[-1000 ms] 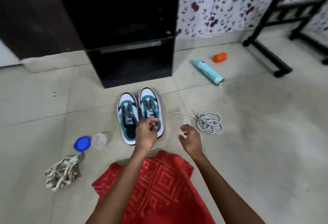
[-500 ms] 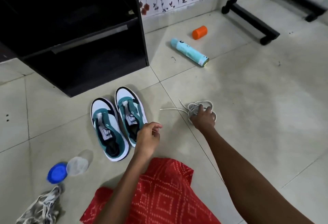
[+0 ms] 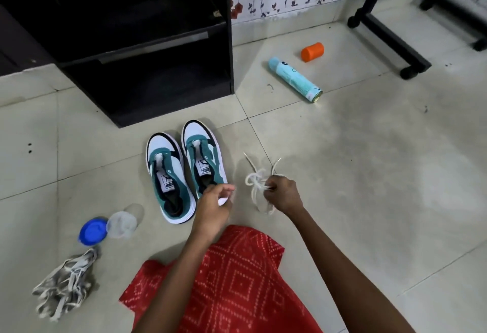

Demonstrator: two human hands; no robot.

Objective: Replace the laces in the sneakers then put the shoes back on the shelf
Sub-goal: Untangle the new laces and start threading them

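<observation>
Step in hand: judged to be taking up the new laces, ahead of threading the first shoe
Right hand (image 3: 283,195): fingers curled round a loose bundle of white laces (image 3: 253,183); the bundle is just off the floor or brushing it, loops hanging below the fist and two ends trailing away from the person
Left hand (image 3: 212,210): over the heel of the sneaker nearer the laces, fingers loosely bent; blurred, so I cannot tell whether it pinches anything
Sneakers (image 3: 164,166): side by side on the tiled floor (image 3: 369,174), toes towards the black shelf unit (image 3: 147,74), eyelets bare, tongues showing
Progress: early; no lace in either shoe, and both are off the shelf
Method advised: bring the bundle in front of the shoes, find one stiff tip, and draw a single lace free rather than pulling the tangle tight; steady the shoe with the free hand and start at the toe-end eyelets with both ends even
Risk: loops may knot if tugged
Also present: grey-white tangle (image 3: 66,286), apparently the old laces; blue lid (image 3: 92,231) touching a clear tub (image 3: 121,224); spray can (image 3: 295,79) lying near an orange cap (image 3: 312,51); red patterned cloth (image 3: 232,280) under the forearms
</observation>
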